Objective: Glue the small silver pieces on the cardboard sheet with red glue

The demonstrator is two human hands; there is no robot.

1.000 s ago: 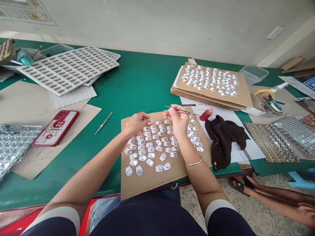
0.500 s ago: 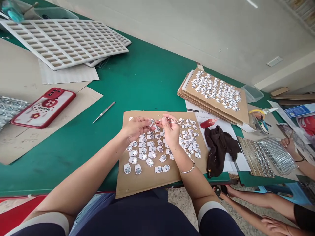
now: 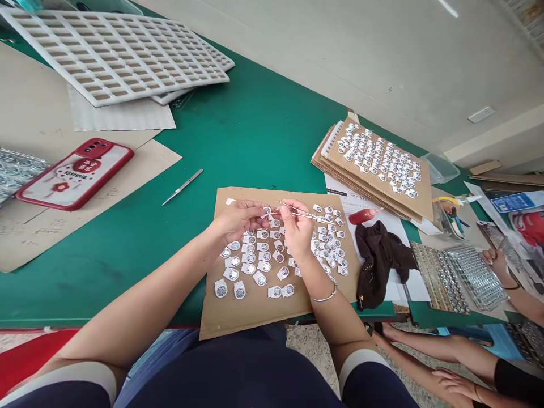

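A brown cardboard sheet (image 3: 255, 311) lies at the table's near edge with several small white tabs, each with a round silver disc (image 3: 247, 258), in rows on it. My left hand (image 3: 238, 220) is closed in a pinch on one small white tab at the sheet's far side. My right hand (image 3: 295, 226) is closed on thin metal tweezers (image 3: 304, 212) that point right. The two hands nearly touch above the top rows.
A stack of cardboard sheets with more tabs (image 3: 376, 164) lies to the right. A dark cloth (image 3: 378, 260), a red phone (image 3: 74, 174), a metal tool (image 3: 182, 186) and white grid trays (image 3: 114, 54) lie on the green table (image 3: 238, 130). Another person's hand (image 3: 495, 260) rests by silver trays (image 3: 471, 275).
The view has tilted and swung left. My hands have drawn closer together over the top rows, with the left fingers now meeting the tweezers hand.
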